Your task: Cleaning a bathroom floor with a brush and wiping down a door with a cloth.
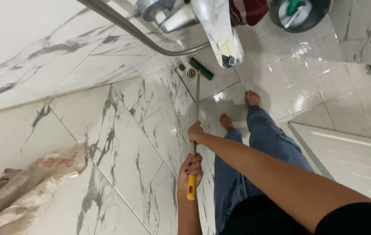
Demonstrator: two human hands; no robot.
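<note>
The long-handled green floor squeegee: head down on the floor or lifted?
Down: the green squeegee head rests on wet floor tiles beside the round drain.

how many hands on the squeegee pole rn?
2. The right hand grips the metal shaft of the squeegee pole higher up; the left hand holds its yellow grip end, nearer the camera. No other hands in view.

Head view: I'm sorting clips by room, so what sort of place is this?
Most likely a bathroom or shower area: marble-look wall tiles, a wet tiled floor with a floor drain, and a chrome tap above. Both hands hold a long-handled squeegee.
</note>
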